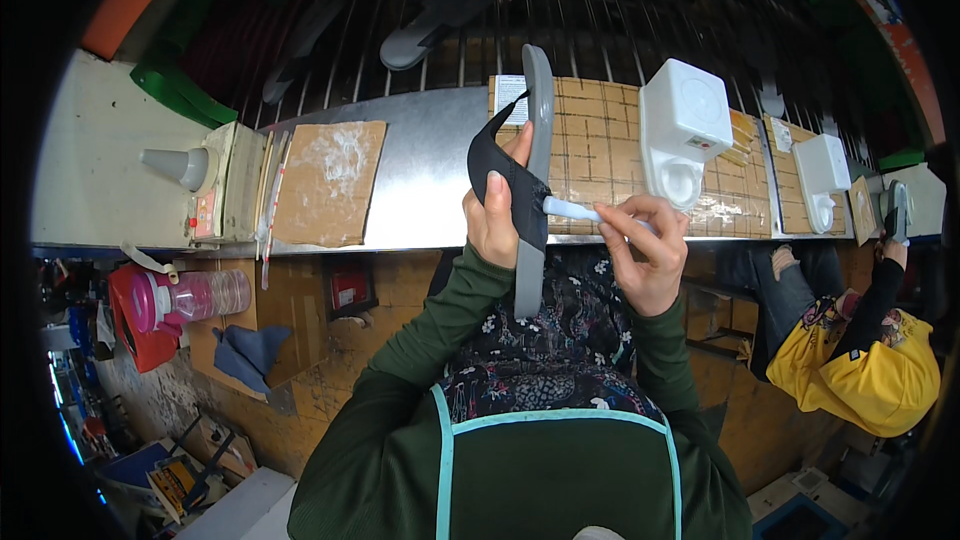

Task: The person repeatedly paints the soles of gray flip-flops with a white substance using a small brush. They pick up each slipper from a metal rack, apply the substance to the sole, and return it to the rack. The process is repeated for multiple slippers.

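Note:
My left hand (492, 225) is closed round a slide sandal, its thumb and fingers on the black strap (490, 152). The sandal's grey sole (541, 105) stands on edge, its length pointing away from me. In my right hand (648, 258) a slim pale-blue stick (572, 209) is pinched between thumb and fingers. The stick's near end is hidden in the hand. Its other end touches the sandal where the strap meets the sole; the exact shape of that tip is hard to make out.
On the metal bench (420, 175) lie a stained cardboard piece (330, 180) and a larger cardboard sheet (600, 170). A white container with a round cup (688, 110) stands to the right. Metal rods (340, 50) carrying several sandals run behind. A person in yellow (860, 360) works at right.

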Tool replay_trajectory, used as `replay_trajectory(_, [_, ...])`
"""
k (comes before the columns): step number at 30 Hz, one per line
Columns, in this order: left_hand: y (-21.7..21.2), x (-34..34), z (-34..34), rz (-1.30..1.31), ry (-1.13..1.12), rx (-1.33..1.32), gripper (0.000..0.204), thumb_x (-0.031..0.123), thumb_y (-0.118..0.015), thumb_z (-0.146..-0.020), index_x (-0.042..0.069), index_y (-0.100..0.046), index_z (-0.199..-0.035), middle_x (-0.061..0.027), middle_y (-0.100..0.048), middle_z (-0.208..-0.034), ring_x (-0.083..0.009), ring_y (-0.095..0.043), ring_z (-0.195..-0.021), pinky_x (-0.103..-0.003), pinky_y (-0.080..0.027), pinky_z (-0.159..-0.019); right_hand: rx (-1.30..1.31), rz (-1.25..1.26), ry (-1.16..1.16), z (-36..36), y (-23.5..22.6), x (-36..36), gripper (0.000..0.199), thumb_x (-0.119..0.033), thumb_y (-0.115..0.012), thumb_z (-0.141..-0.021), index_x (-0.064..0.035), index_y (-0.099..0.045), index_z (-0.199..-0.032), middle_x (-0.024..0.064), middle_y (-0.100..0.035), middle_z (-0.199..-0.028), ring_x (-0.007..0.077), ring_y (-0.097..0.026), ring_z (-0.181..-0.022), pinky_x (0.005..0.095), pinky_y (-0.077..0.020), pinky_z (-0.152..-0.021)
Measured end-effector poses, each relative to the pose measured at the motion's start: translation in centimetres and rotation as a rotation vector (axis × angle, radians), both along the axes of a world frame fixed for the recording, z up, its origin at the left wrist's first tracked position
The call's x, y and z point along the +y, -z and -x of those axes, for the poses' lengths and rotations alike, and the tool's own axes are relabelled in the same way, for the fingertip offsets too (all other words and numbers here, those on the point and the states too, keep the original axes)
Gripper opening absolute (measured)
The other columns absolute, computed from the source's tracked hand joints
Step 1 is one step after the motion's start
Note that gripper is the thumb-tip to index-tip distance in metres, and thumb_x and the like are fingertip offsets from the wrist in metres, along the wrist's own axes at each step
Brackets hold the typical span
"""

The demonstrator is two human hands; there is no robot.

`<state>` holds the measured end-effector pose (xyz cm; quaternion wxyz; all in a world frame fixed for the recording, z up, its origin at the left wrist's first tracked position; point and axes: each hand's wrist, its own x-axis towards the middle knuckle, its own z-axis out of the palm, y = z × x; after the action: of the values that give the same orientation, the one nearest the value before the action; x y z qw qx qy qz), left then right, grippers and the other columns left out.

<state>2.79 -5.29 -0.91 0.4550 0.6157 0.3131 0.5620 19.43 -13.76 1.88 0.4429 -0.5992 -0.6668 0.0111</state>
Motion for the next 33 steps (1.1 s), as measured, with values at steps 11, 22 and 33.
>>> replay_trajectory(11, [0.3, 0.9, -0.2, 0.048, -0.008, -0.079, 0.062, 0.034, -0.019, -0.101, -0.009, -0.045, -0.138, -0.0228, -0.050, -0.139, -0.0273, -0.048, -0.127, -0.033, -0.033, -0.107, 0.003, 0.014, -0.027, 0.6, 0.0, -0.7, 0.028, -0.009, -0.078, -0.073, -0.0165, -0.077, -0.101, -0.0005, -0.062, -0.086, 0.0132, -0.051, -0.070, 0.0316, -0.0268, -0.073])
replay_trajectory(22, [0.4, 1.3, -0.3, 0.103, 0.021, -0.155, 0.065, 0.039, -0.019, -0.102, -0.007, -0.044, -0.140, -0.0197, -0.052, -0.138, -0.0211, -0.051, -0.119, -0.030, -0.036, -0.103, -0.036, 0.008, -0.063, 0.7, -0.5, -0.9, 0.030, -0.009, -0.078, -0.072, -0.0161, -0.076, -0.101, -0.0010, -0.062, -0.086, 0.0131, -0.052, -0.071, 0.0320, -0.0254, -0.072])
replay_trajectory(33, [-0.1, 0.7, -1.4, 0.390, 0.308, -0.732, 0.070, 0.050, -0.019, -0.102, 0.000, -0.027, -0.150, -0.0135, -0.047, -0.140, -0.0197, -0.047, -0.126, -0.029, -0.037, -0.105, 0.258, 0.125, -0.079, 0.8, 0.3, -0.2, 0.019, -0.002, -0.072, -0.082, -0.0045, -0.075, -0.101, 0.0049, -0.059, -0.092, 0.0105, -0.056, -0.069, 0.0238, -0.0443, -0.061])
